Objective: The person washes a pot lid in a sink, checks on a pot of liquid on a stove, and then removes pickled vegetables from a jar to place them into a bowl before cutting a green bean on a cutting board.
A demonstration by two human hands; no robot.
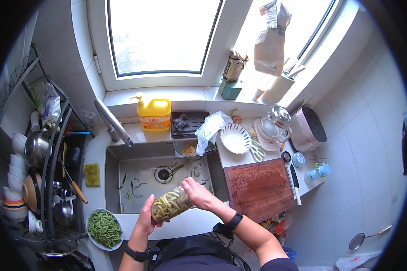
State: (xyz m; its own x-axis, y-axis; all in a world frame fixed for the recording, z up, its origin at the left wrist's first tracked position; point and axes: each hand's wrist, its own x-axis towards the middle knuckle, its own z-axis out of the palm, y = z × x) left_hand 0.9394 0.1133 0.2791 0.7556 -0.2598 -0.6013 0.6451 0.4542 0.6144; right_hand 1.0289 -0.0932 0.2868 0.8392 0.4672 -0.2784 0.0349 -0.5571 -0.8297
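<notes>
A clear jar point(171, 205) packed with pale green, curled pieces lies tilted between my hands, over the front rim of the sink. My left hand point(147, 213) supports its lower left end. At the upper right end, my right hand point(196, 193) wraps around the jar's top, hiding whether a lid is there. Below the jar, the stainless steel sink point(139, 200) has scattered green scraps in its basin, some at the drain strainer point(163, 174). An oval white bowl point(118, 241) of cut green beans point(103, 228) stands on the counter, left of my left hand.
A wooden cutting board point(261, 188) lies right of the sink, with a knife point(295, 183) beside it. The faucet point(112, 122) arches over the back left corner. Left are a sponge point(92, 175) and a dish rack point(47, 189). Behind stand a yellow detergent jug point(154, 115) and a patterned bowl point(236, 138).
</notes>
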